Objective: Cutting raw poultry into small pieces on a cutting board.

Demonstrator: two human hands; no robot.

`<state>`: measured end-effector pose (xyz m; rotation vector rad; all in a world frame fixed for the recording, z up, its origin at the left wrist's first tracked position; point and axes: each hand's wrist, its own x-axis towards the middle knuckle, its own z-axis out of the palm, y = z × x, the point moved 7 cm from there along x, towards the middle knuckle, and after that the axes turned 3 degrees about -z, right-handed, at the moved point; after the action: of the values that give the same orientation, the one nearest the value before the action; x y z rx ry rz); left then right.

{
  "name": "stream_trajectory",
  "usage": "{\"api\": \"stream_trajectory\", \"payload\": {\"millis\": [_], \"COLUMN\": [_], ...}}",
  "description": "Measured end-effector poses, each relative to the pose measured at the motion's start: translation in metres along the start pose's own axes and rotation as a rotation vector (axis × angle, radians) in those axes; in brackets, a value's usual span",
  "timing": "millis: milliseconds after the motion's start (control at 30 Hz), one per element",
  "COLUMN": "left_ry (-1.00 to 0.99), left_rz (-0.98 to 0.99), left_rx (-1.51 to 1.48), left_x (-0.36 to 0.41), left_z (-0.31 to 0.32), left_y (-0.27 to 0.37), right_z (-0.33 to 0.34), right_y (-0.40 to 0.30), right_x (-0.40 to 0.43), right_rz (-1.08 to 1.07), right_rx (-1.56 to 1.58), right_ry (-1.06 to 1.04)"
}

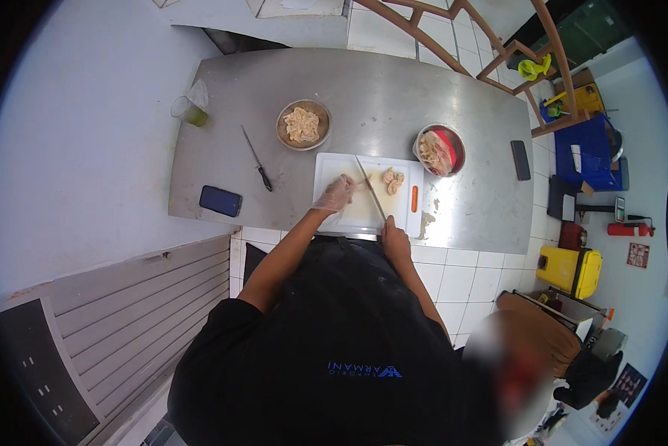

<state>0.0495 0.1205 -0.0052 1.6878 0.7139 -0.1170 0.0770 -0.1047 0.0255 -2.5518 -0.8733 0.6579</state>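
Observation:
My left hand [335, 195], in a clear plastic glove, is on the white cutting board [334, 165] with its fingertips closed on a small strip of pale raw meat [361, 185]. My bare right hand [396, 240] grips the handle of a long knife [372, 189] at the board's near edge. The blade slants up and left across the board, just right of the strip. Right of the blade lies a clump of pale raw meat [392, 180]. Beyond the board stands a metal bowl [327, 129] with flattened raw meat [302, 125] inside.
A second metal bowl [461, 161] holds bagged meat by the board's far right corner. On the steel table [367, 83] are a sharpening steel [257, 159], phones [221, 201] [520, 160] and a cup of green liquid [192, 113]. A person [540, 334] is behind at right.

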Motion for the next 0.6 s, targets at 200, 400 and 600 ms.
{"api": "stream_trajectory", "payload": {"millis": [200, 400, 600], "left_ry": [0.0, -0.223, -0.3], "left_rz": [-0.307, -0.038, 0.075], "left_rx": [-0.385, -0.257, -0.319], "left_x": [0.001, -0.004, 0.006], "left_z": [0.008, 0.035, 0.043], "left_y": [-0.049, 0.017, 0.02], "right_z": [-0.018, -0.037, -0.069], "right_y": [-0.007, -0.006, -0.022], "right_x": [-0.009, -0.031, -0.046], "right_rz": [0.048, 0.083, 0.098], "right_rx": [-0.023, 0.208, 0.311], "right_ry": [-0.02, 0.109, 0.231]}}
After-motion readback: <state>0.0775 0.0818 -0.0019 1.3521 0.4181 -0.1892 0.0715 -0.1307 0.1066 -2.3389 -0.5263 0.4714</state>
